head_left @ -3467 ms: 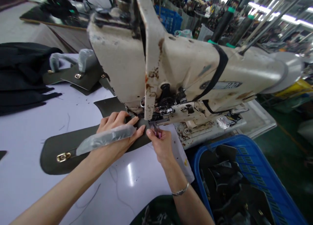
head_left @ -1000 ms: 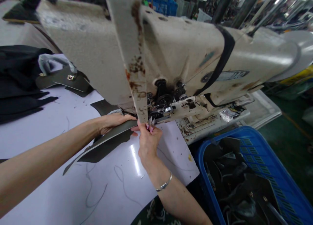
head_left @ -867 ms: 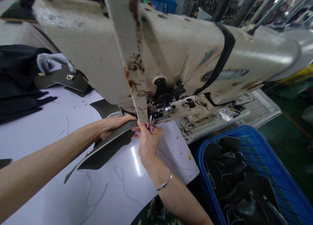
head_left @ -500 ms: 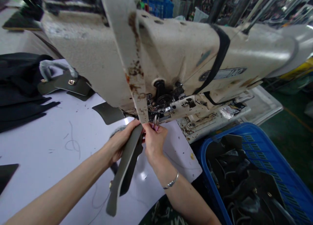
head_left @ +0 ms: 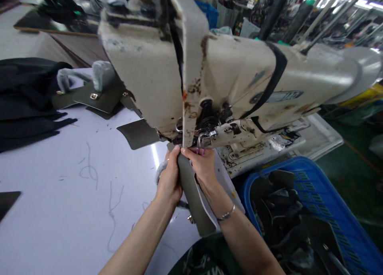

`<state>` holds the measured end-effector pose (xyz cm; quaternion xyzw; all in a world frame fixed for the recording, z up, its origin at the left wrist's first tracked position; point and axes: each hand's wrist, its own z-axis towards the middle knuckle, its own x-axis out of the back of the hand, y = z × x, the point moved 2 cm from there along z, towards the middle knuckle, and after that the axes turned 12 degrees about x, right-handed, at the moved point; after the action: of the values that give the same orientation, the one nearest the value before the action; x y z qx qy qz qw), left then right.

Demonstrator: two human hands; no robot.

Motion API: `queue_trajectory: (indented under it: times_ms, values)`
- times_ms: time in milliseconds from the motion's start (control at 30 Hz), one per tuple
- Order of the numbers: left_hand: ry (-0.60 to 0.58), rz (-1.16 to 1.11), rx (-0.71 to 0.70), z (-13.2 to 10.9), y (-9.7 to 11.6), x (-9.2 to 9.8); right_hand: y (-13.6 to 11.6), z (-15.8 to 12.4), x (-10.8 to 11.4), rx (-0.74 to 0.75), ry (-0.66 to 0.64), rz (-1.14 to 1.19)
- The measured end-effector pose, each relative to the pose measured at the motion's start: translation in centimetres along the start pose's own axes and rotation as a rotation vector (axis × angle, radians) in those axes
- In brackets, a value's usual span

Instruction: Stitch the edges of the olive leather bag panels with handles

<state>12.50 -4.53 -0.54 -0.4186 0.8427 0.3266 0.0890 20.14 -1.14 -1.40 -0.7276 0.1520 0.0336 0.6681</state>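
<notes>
My left hand (head_left: pixel 169 177) and right hand (head_left: pixel 203 167) clamp the dark leather flap (head_left: pixel 191 191) together; it looks stiff and light, best held there

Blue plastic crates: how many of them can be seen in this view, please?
2. One blue crate sits at lower right, beside the sewing machine, holding dark pieces; another blue crate stands behind the machine, partly hidden. Others may be out of sight.

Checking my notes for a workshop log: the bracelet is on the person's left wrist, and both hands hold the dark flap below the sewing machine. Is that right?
Not quite: the bracelet is on the right wrist, not the left, as the head view shows. The rest stands: the left hand and the right hand both hold the dark flap below the sewing machine.
</notes>
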Motion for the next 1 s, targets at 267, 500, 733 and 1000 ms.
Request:
queue_trajectory:
  times_ms: [267, 500, 733, 1000]
  values:
    - [-0.017, -0.046, -0.081, 0.8, 0.8, -0.7, -0.5, 0.4, 0.3, 0.021, -0.034, -0.091]
    - [-0.055, -0.03, -0.114, 1.2, 1.4, -0.7, -1.1, 0.1, 0.1, -0.007, -0.033, -0.072]
    - [-0.108, -0.001, -0.111, 1.5, 1.5, -0.4, -1.4, -0.9, 2.6, 0.03, -0.151, -0.154]
    - [-0.051, 0.005, -0.03, 1.4, 1.6, -0.3, -7.6, 0.0, 9.6, 0.542, 0.171, -0.593]
